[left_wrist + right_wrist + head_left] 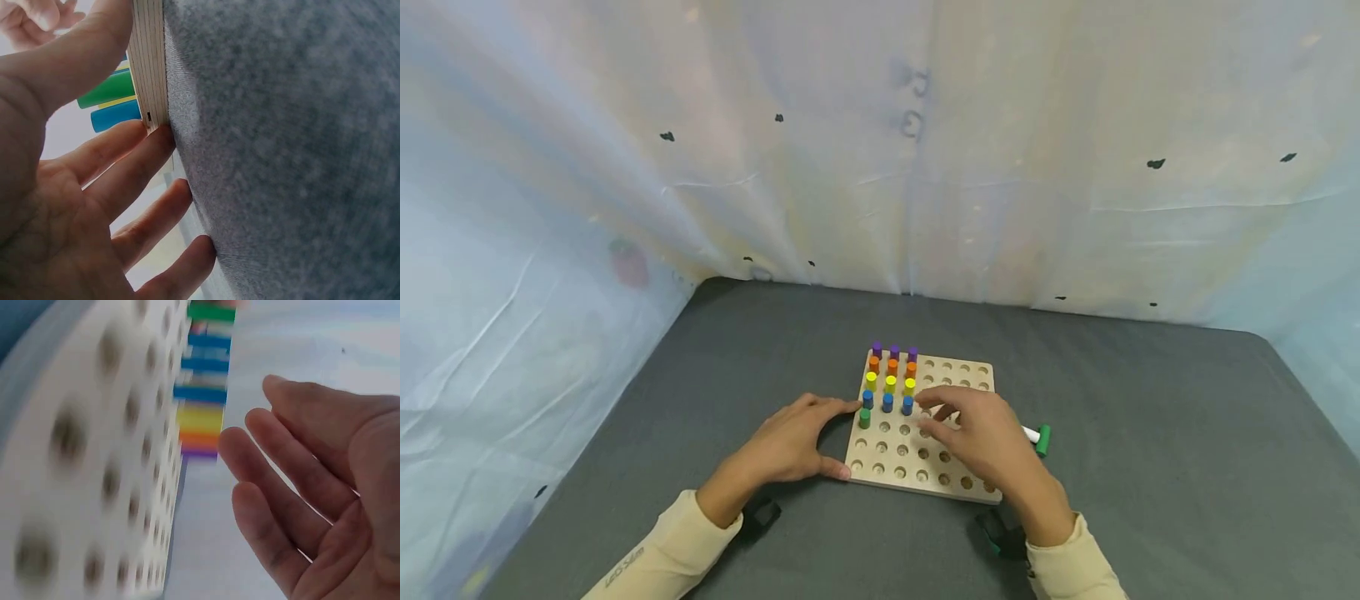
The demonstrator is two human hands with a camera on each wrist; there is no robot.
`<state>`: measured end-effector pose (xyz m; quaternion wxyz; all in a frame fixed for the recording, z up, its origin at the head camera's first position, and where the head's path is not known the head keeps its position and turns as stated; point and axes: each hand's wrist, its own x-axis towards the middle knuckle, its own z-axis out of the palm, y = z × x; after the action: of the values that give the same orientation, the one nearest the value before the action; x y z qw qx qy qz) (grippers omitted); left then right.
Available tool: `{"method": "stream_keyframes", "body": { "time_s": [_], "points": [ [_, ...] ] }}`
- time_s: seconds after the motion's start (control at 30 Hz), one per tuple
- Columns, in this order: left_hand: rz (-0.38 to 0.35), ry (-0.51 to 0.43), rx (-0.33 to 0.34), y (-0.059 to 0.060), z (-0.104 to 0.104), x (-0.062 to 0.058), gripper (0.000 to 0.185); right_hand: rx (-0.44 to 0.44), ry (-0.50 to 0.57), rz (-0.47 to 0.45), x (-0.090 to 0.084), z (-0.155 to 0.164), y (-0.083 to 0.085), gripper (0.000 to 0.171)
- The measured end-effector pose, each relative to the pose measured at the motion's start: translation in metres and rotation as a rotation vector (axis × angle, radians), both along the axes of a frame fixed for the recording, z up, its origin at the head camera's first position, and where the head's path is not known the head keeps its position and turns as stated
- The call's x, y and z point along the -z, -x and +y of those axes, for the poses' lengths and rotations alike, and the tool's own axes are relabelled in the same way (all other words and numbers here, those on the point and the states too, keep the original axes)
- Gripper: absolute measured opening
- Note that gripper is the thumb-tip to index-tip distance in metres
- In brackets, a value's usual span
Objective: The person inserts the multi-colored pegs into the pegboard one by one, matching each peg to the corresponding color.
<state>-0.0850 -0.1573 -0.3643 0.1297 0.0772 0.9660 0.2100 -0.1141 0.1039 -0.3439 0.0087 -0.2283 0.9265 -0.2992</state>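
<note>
A pale wooden pegboard with rows of round holes lies on the dark table. Purple pegs, orange pegs, yellow pegs and blue pegs stand three to a row on its left side, with one green peg in the row nearer me. My left hand touches the board's left edge, thumb at the near corner and fingers extended. Over the middle of the board, just right of the blue pegs, is my right hand. In the right wrist view its relaxed fingers hold nothing.
Right of the board, partly behind my right hand, lies a white and green object whose kind I cannot tell. A dark grey cloth covers the table. Pale sheeting hangs at the back and sides.
</note>
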Motion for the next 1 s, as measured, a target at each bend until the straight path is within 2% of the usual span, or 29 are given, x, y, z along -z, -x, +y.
{"method": "stream_keyframes", "body": {
  "time_s": [0.23, 0.5, 0.73, 1.0],
  "points": [
    [0.015, 0.009, 0.009, 0.001, -0.002, -0.004, 0.090, 0.049, -0.049, 0.035, 0.006, 0.054, 0.013, 0.024],
    [-0.003, 0.002, 0.002, 0.000, 0.002, -0.003, 0.089, 0.109, -0.173, -0.039, 0.013, 0.099, 0.018, 0.029],
    [-0.020, 0.010, 0.000, 0.001, 0.005, -0.003, 0.089, 0.094, -0.191, -0.075, 0.019, 0.120, 0.017, 0.029],
    [-0.021, 0.017, -0.009, 0.001, 0.003, -0.003, 0.090, 0.047, -0.220, -0.100, 0.025, 0.121, 0.017, 0.027]
  ]
}}
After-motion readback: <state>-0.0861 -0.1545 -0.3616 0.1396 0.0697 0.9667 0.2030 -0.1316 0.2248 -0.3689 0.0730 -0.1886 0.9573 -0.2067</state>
